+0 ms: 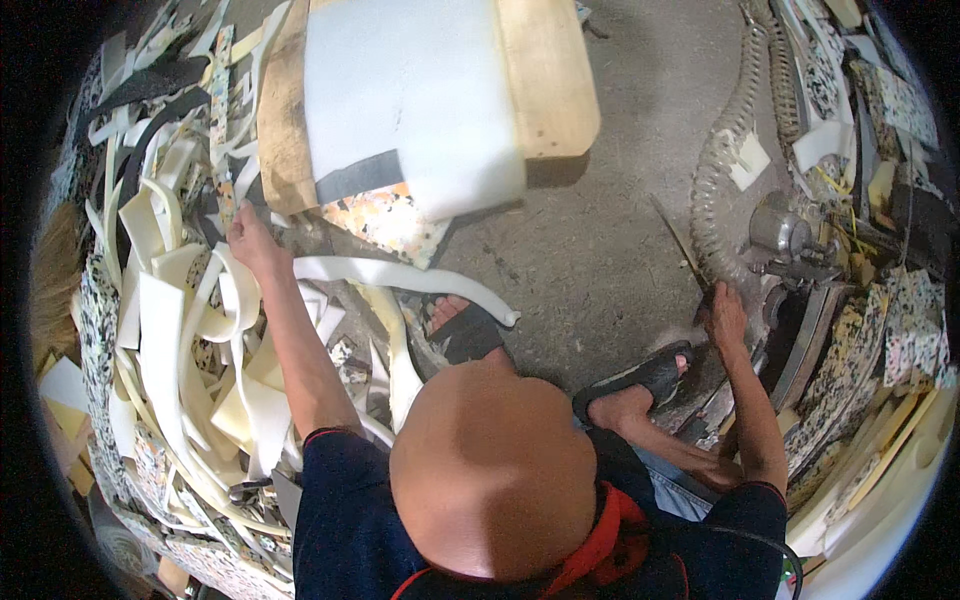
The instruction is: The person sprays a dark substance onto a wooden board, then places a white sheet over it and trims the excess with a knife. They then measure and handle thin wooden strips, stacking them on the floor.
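Observation:
My left hand [250, 240] reaches out to the left edge of a big pile of white foam strips [190, 330]. Its fingers rest among the strips beside a narrow speckled strip [224, 170]; whether it grips one is hidden. A long curved white foam strip [400, 275] runs from near that wrist across the floor. My right hand [725, 315] is closed around the handle of a thin dark blade [678, 245] that points up and left, next to a metal machine [785, 235].
A wooden board [550, 80] carries a thick white foam slab [410, 90] over a speckled foam piece [390, 222]. A ribbed clear hose [725, 150] runs to the machine. Speckled and yellow foam offcuts [890, 350] are heaped on the right. Sandalled feet [640, 380] stand on the grey concrete floor [600, 230].

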Demonstrator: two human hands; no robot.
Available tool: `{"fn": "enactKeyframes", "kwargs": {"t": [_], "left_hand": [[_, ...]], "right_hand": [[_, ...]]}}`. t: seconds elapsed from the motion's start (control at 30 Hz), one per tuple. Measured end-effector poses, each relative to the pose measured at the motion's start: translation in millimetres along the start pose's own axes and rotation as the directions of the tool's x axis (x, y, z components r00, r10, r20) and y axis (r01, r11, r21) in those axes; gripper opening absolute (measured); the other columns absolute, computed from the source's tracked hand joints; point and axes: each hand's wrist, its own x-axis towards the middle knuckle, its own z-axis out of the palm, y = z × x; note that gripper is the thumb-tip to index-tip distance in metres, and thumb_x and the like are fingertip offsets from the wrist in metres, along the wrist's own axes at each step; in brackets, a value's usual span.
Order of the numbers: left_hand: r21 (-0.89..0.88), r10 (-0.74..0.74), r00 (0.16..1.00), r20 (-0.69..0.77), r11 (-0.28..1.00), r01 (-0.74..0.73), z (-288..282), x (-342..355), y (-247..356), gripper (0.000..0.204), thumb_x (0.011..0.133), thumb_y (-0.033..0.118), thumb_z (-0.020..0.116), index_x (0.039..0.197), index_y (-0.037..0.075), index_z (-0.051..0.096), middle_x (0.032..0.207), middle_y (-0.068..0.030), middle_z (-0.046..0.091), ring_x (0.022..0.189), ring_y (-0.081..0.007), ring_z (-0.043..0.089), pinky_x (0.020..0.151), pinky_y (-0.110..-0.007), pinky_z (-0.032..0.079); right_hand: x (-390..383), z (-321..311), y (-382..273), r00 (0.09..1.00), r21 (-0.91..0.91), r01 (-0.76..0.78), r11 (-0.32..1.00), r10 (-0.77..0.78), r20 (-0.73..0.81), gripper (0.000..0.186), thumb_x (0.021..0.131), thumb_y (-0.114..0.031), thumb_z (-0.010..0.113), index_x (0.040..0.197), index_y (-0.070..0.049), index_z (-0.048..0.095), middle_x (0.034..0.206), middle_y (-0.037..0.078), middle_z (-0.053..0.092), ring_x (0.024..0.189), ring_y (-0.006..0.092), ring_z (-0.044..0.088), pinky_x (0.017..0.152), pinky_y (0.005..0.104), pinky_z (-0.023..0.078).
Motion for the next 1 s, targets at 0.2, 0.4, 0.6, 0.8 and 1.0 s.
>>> {"fn": "enactKeyframes", "kwargs": {"t": [0.2, 0.4, 0.6, 0.8, 1.0], "left_hand": [[0.042, -0.172, 0.857, 0.487, 0.984, 0.173, 15, -199, -12, 0.025, 0.099, 0.032, 0.068, 0.097, 0.008, 0.064, 0.087, -0.0059, 0.069, 0.077, -0.0157, 0.065, 0.07, -0.033, 0.054], [0.164, -0.647, 0.295, 0.703, 0.551, 0.818, 57, -289, -55, 0.042, 0.096, 0.037, 0.073, 0.121, 0.009, 0.057, 0.115, -0.0079, 0.065, 0.106, -0.0232, 0.064, 0.09, -0.042, 0.056], [0.018, -0.573, 0.276, 0.771, 0.454, 0.891, 103, -286, -68, 0.041, 0.099, 0.03, 0.069, 0.129, 0.006, 0.054, 0.123, -0.0125, 0.064, 0.117, -0.0273, 0.061, 0.097, -0.046, 0.053], [0.007, -0.555, 0.248, 0.794, 0.417, 0.909, 113, -283, -73, 0.033, 0.099, 0.027, 0.068, 0.121, 0.004, 0.059, 0.11, -0.0135, 0.068, 0.103, -0.0266, 0.067, 0.089, -0.043, 0.057], [0.037, -0.554, 0.24, 0.797, 0.441, 0.897, 107, -290, -57, 0.035, 0.101, 0.029, 0.063, 0.122, 0.001, 0.058, 0.105, -0.0112, 0.065, 0.095, -0.0217, 0.064, 0.081, -0.039, 0.055]], "right_hand": [[-5, 14, 34, 0.995, 0.043, 0.062, 0.997, -0.065, 0.08, 0.06, 0.078, -0.008, 0.076, 0.131, -0.003, 0.048, 0.113, 0.023, 0.058, 0.105, 0.0464, 0.061, 0.085, 0.052, 0.053], [-2, -68, -29, 0.957, 0.242, 0.263, 0.934, -0.285, 0.061, 0.058, 0.078, -0.001, 0.065, 0.134, -0.004, 0.051, 0.117, 0.027, 0.057, 0.107, 0.0482, 0.059, 0.086, 0.0519, 0.052], [53, -141, -35, 0.893, 0.272, 0.405, 0.873, -0.441, 0.086, 0.043, 0.082, -0.012, 0.068, 0.125, -0.005, 0.061, 0.103, 0.024, 0.067, 0.096, 0.0466, 0.064, 0.086, 0.0521, 0.052], [117, -205, -77, 0.881, 0.194, 0.397, 0.897, -0.431, 0.195, 0.03, 0.083, -0.018, 0.07, 0.108, -0.001, 0.064, 0.084, 0.024, 0.067, 0.084, 0.047, 0.064, 0.078, 0.0516, 0.052], [141, -214, -90, 0.849, 0.203, 0.458, 0.866, -0.493, 0.191, 0.031, 0.08, -0.011, 0.075, 0.103, -0.002, 0.056, 0.08, 0.021, 0.062, 0.079, 0.0445, 0.062, 0.07, 0.048, 0.049]]}}
